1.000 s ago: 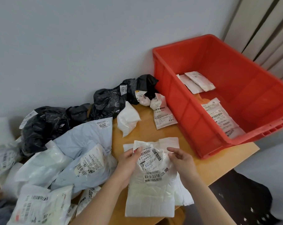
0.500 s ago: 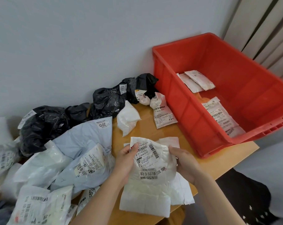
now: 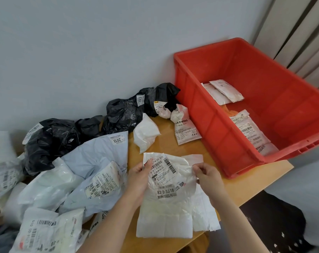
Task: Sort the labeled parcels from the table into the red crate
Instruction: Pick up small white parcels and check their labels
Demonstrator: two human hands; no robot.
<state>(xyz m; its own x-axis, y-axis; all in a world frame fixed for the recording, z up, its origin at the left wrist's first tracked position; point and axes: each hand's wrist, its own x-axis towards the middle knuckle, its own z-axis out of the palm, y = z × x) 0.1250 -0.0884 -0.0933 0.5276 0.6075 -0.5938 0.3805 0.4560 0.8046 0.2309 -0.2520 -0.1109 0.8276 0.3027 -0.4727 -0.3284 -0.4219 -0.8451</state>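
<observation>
Both hands hold a white labeled parcel (image 3: 170,194) above the counter (image 3: 246,187): left hand (image 3: 139,177) pinches its left edge, right hand (image 3: 207,177) its right edge. Red crate (image 3: 219,136) sits at right with parcels inside. Black bags (image 3: 122,114) and more white parcels piled at left.

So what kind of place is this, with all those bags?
Probably a small parcel sorting spot, maybe a mailroom corner. Labeled mail bags are piled on a wooden table, a red crate holds sorted ones, and both hands hold a white parcel with barcodes.
</observation>
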